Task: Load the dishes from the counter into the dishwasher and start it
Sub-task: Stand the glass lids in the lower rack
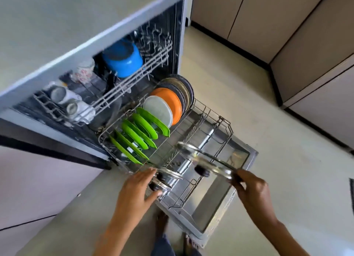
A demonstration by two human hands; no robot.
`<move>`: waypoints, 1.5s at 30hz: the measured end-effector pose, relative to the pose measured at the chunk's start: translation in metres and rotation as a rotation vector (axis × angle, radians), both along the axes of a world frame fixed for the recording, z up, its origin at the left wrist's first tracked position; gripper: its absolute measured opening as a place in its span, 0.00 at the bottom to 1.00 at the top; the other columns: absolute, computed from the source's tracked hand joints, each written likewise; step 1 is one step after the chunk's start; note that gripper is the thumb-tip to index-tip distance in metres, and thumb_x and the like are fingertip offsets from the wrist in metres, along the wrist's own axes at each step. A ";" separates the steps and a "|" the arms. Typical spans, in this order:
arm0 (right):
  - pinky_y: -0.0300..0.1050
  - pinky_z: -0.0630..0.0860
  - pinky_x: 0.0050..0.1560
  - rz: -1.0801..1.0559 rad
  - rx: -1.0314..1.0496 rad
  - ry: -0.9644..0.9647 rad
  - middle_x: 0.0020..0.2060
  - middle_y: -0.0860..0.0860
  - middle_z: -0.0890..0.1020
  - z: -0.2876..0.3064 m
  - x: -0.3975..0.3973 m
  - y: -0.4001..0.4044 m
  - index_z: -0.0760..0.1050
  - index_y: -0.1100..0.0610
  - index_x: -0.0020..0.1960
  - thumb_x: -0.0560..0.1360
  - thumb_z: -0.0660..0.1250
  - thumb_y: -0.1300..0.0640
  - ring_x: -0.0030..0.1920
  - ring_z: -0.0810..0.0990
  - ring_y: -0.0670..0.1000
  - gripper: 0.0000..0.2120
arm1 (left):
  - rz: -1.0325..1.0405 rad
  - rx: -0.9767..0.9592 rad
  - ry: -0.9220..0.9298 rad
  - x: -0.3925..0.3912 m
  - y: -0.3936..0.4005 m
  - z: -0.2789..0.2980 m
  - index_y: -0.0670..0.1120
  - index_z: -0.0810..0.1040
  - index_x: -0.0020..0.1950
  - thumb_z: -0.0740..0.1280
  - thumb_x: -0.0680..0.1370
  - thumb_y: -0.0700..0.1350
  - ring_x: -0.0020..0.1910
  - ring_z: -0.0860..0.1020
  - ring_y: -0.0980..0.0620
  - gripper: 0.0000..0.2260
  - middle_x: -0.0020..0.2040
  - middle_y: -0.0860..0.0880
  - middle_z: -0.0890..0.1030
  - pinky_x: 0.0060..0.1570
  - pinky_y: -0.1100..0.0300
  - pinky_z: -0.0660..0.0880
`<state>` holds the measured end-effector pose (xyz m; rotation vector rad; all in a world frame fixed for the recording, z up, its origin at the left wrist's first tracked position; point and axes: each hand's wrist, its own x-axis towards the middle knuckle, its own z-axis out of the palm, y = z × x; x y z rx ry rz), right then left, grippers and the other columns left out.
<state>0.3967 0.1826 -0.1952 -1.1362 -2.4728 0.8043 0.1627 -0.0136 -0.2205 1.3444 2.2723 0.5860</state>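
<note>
Right grip (249, 186) on round glass lid (206, 160)

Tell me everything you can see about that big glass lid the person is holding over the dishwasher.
The big lid is round, clear glass with a shiny metal rim and a black knob at its centre. It is tilted, its knob side facing toward the person, and hangs above the near part of the lower rack. The right hand pinches its rim at the near right edge. Nothing else plainly touches it. A smaller lid sits by the left hand in the rack's near left corner.
</note>
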 end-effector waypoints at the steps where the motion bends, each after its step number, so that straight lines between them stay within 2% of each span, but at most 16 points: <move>1: 0.30 0.72 0.33 0.000 -0.002 0.013 0.32 0.46 0.79 -0.010 -0.005 0.008 0.77 0.57 0.40 0.65 0.75 0.67 0.31 0.79 0.45 0.10 | -0.046 -0.041 0.026 0.004 0.006 -0.021 0.45 0.76 0.64 0.62 0.72 0.63 0.59 0.78 0.50 0.29 0.61 0.49 0.78 0.58 0.53 0.72; 2: 0.30 0.72 0.34 0.001 0.001 0.022 0.32 0.45 0.79 -0.024 -0.011 0.016 0.77 0.57 0.40 0.66 0.75 0.65 0.32 0.80 0.45 0.08 | -0.105 -0.077 0.065 0.010 0.014 -0.043 0.45 0.77 0.64 0.61 0.72 0.62 0.59 0.78 0.49 0.28 0.62 0.48 0.78 0.58 0.53 0.71; 5: 0.42 0.78 0.35 0.016 -0.062 0.044 0.34 0.47 0.81 -0.063 -0.032 0.037 0.75 0.56 0.41 0.68 0.73 0.59 0.35 0.82 0.46 0.06 | -0.249 -0.139 0.169 0.029 0.038 -0.100 0.45 0.76 0.64 0.70 0.67 0.61 0.62 0.75 0.45 0.31 0.65 0.45 0.75 0.62 0.49 0.69; 7: 0.36 0.77 0.39 0.060 -0.107 0.043 0.35 0.42 0.80 -0.081 -0.046 0.045 0.74 0.53 0.41 0.68 0.71 0.55 0.37 0.80 0.37 0.06 | -0.313 -0.224 0.176 0.042 0.051 -0.122 0.44 0.72 0.68 0.73 0.65 0.62 0.67 0.70 0.42 0.36 0.70 0.43 0.68 0.64 0.43 0.65; 8: 0.33 0.76 0.41 0.086 -0.134 0.023 0.36 0.40 0.80 -0.089 -0.054 0.049 0.73 0.50 0.41 0.68 0.72 0.55 0.38 0.79 0.35 0.07 | -0.332 -0.280 0.187 0.047 0.054 -0.132 0.44 0.64 0.73 0.70 0.69 0.62 0.72 0.63 0.42 0.39 0.74 0.43 0.59 0.68 0.41 0.57; 10: 0.37 0.78 0.42 0.129 -0.190 -0.056 0.37 0.43 0.82 -0.105 -0.067 0.058 0.73 0.49 0.40 0.68 0.73 0.58 0.39 0.81 0.39 0.09 | -0.336 -0.384 0.215 0.053 0.058 -0.150 0.44 0.41 0.76 0.61 0.76 0.61 0.76 0.43 0.44 0.41 0.75 0.45 0.39 0.70 0.44 0.38; 12: 0.42 0.78 0.41 0.164 -0.221 -0.125 0.37 0.45 0.83 -0.118 -0.080 0.063 0.74 0.51 0.38 0.69 0.74 0.59 0.38 0.81 0.43 0.08 | -0.343 -0.444 0.244 0.057 0.059 -0.154 0.44 0.35 0.73 0.59 0.77 0.61 0.75 0.37 0.44 0.41 0.74 0.45 0.34 0.70 0.45 0.33; 14: 0.42 0.77 0.42 0.201 -0.240 -0.163 0.38 0.43 0.82 -0.127 -0.092 0.066 0.74 0.52 0.38 0.69 0.74 0.59 0.38 0.80 0.43 0.09 | -0.309 -0.405 0.228 0.060 0.058 -0.160 0.43 0.43 0.75 0.64 0.75 0.61 0.75 0.44 0.42 0.42 0.76 0.44 0.42 0.72 0.44 0.40; 15: 0.41 0.76 0.43 0.214 -0.242 -0.197 0.38 0.42 0.80 -0.130 -0.098 0.066 0.74 0.52 0.38 0.69 0.74 0.59 0.38 0.79 0.42 0.08 | -0.302 -0.387 0.214 0.060 0.058 -0.159 0.41 0.51 0.75 0.69 0.71 0.61 0.75 0.52 0.41 0.43 0.76 0.42 0.51 0.72 0.42 0.49; 17: 0.40 0.75 0.43 0.227 -0.249 -0.264 0.37 0.42 0.78 -0.137 -0.108 0.065 0.73 0.51 0.38 0.70 0.73 0.58 0.40 0.78 0.44 0.09 | -0.287 -0.329 0.183 0.061 0.056 -0.164 0.38 0.69 0.68 0.78 0.59 0.59 0.68 0.68 0.40 0.44 0.69 0.40 0.69 0.63 0.40 0.68; 19: 0.35 0.72 0.40 0.229 -0.263 -0.293 0.37 0.42 0.78 -0.146 -0.113 0.062 0.68 0.46 0.34 0.70 0.72 0.58 0.40 0.78 0.45 0.15 | -0.273 -0.272 0.186 0.062 0.054 -0.168 0.37 0.74 0.64 0.80 0.55 0.57 0.65 0.72 0.40 0.43 0.65 0.40 0.74 0.57 0.40 0.72; 25: 0.35 0.74 0.39 0.171 -0.265 -0.273 0.34 0.41 0.78 -0.161 -0.114 0.056 0.76 0.55 0.41 0.71 0.72 0.59 0.36 0.77 0.43 0.04 | -0.245 -0.249 0.177 0.062 0.049 -0.172 0.38 0.70 0.68 0.80 0.57 0.57 0.68 0.68 0.40 0.44 0.68 0.42 0.71 0.62 0.44 0.60; 28: 0.41 0.77 0.39 0.177 -0.215 -0.268 0.37 0.45 0.82 -0.166 -0.112 0.044 0.77 0.55 0.42 0.71 0.70 0.61 0.36 0.80 0.46 0.03 | -0.241 -0.214 0.196 0.062 0.048 -0.173 0.39 0.69 0.69 0.79 0.58 0.57 0.69 0.67 0.40 0.45 0.69 0.42 0.70 0.62 0.44 0.59; 31: 0.39 0.74 0.36 0.160 -0.200 -0.227 0.35 0.46 0.82 -0.170 -0.108 0.034 0.78 0.57 0.41 0.70 0.71 0.63 0.34 0.78 0.47 0.03 | -0.247 -0.208 0.204 0.060 0.047 -0.174 0.39 0.68 0.69 0.79 0.59 0.56 0.69 0.66 0.41 0.45 0.70 0.42 0.69 0.63 0.44 0.59; 37: 0.44 0.79 0.40 0.123 -0.232 -0.232 0.38 0.46 0.83 -0.177 -0.107 0.033 0.76 0.57 0.42 0.71 0.71 0.65 0.38 0.82 0.48 0.05 | -0.259 -0.196 0.216 0.060 0.046 -0.175 0.39 0.68 0.70 0.79 0.60 0.54 0.70 0.64 0.41 0.44 0.71 0.42 0.67 0.65 0.45 0.57; 45: 0.49 0.80 0.41 0.109 -0.229 -0.260 0.39 0.48 0.84 -0.181 -0.105 0.039 0.75 0.58 0.43 0.72 0.70 0.64 0.39 0.82 0.50 0.05 | -0.260 -0.173 0.215 0.058 0.045 -0.176 0.39 0.68 0.71 0.79 0.62 0.51 0.71 0.64 0.42 0.42 0.72 0.43 0.67 0.64 0.45 0.58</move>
